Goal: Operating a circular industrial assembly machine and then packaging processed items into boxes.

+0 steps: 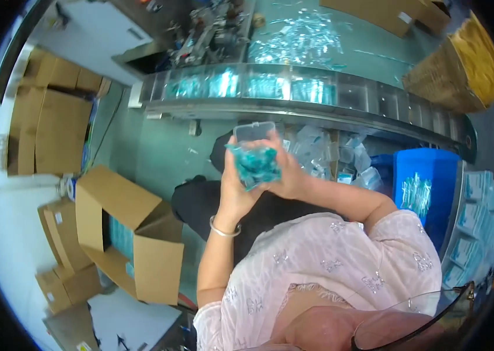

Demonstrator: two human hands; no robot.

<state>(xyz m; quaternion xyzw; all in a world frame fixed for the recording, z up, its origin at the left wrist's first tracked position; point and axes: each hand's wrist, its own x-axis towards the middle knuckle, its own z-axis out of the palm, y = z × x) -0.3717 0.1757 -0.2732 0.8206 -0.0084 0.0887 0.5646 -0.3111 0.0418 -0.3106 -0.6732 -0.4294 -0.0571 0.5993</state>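
Clear box [254, 133] — left fingers [229, 168], right fingers [279, 147] curled around

My left hand [233, 186] and right hand [288, 175] hold an open clear plastic box [248, 133] heaped with teal pieces [258, 166]. Ahead stretches a compartmented conveyor [353, 92]; a blue bin [425, 160] stands to my right, an open cardboard carton [159, 263] to my left.

The teal pieces [258, 167] in the clear plastic case [254, 131] blur together; the left hand [234, 186] and right hand [285, 174] hide the case's sides. Flaps of the open cardboard carton [159, 269] cover most of its contents. The top edge cuts off the machinery [209, 35]. Slim pieces [416, 193] in the blue bin [441, 168] are too small to identify.
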